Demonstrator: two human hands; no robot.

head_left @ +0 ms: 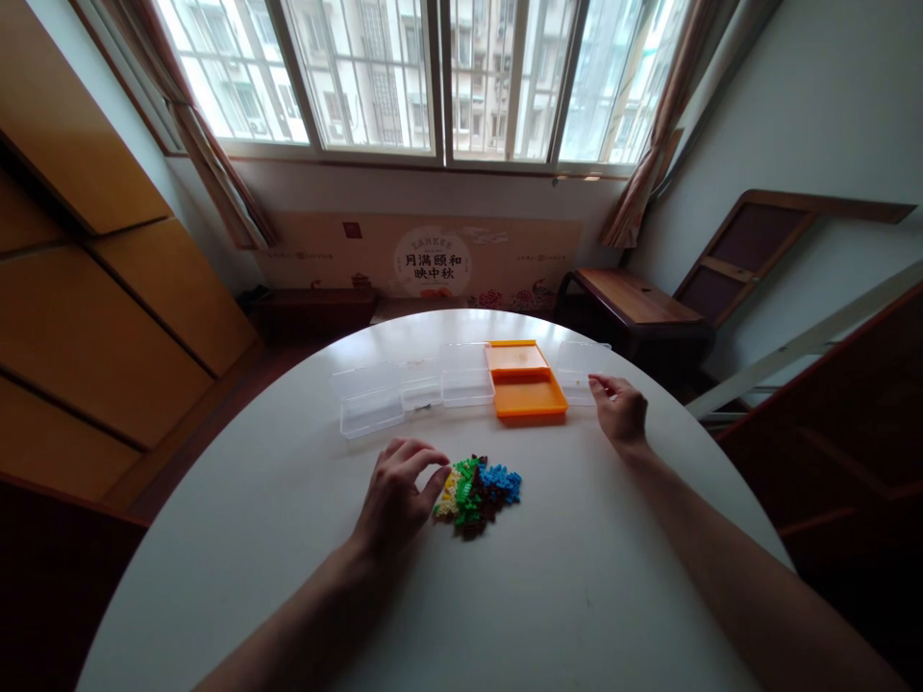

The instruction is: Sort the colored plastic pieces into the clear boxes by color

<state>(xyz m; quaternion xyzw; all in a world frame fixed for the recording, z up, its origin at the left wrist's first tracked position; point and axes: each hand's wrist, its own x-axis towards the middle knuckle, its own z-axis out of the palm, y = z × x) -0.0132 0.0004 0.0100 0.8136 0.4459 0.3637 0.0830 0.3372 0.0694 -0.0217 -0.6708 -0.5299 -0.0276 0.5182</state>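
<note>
A small heap of building bricks (476, 492) in green, blue, yellow and dark brown lies on the white table. My left hand (400, 485) is at its left side, fingers curved, thumb and forefinger slightly apart beside the yellow bricks; I see nothing held. Farther right, my right hand (620, 408) is closed in a pinch at the right edge of a clear plastic box (577, 392). Whatever its fingertips hold is too small to make out. A tiny yellow speck shows in that box. Left of it stands an open orange box (530, 408).
More lidded clear boxes stand open in the row: one at the left end (371, 420), a smaller one (420, 394) and another (468, 389) beside the orange box. The round table (288, 577) has its far edge behind them. A wooden chair (638, 293) stands beyond, right.
</note>
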